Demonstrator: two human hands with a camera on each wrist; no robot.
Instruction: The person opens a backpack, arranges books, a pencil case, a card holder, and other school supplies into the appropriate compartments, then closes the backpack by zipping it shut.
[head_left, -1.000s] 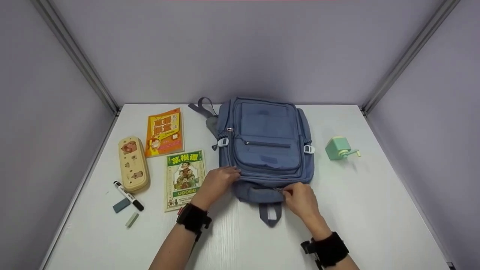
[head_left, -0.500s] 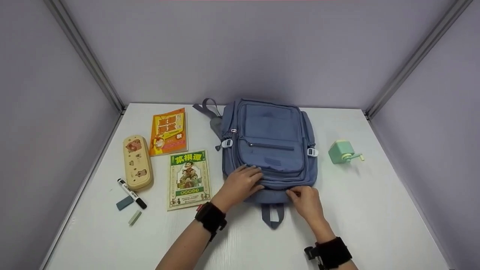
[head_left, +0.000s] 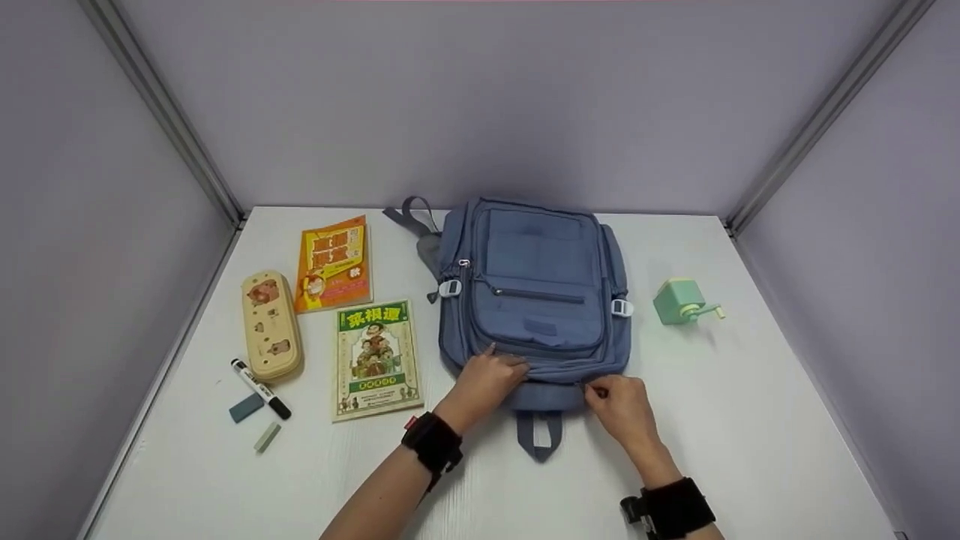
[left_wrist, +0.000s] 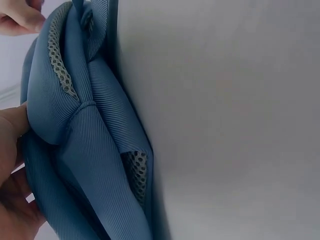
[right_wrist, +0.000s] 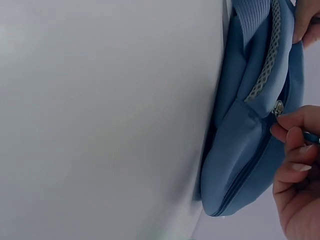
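Observation:
A blue-grey backpack (head_left: 544,247) lies front up on the white table, its top and carry loop (head_left: 540,439) towards me. At its near edge my left hand (head_left: 484,386) grips the fabric, and the left wrist view shows the thumb (left_wrist: 17,117) pressed against the padded top. To the right, my right hand (head_left: 621,409) pinches the pull of the main zipper. The metal zipper slider (right_wrist: 278,108) shows just beyond those fingertips in the right wrist view, with the zipper line running down the bag's side.
Left of the bag lie a green-and-cream book (head_left: 377,364), an orange book (head_left: 334,262), a yellow pencil case (head_left: 271,326), a marker (head_left: 260,388), a blue eraser (head_left: 247,408) and a small pale green block (head_left: 268,437). A green crank pencil sharpener (head_left: 679,301) stands right. Panels enclose the table.
My left hand has shifted right along the bag's near edge. The right hand has moved slightly right with the zipper pull, and the gap at the bag's top has closed up.

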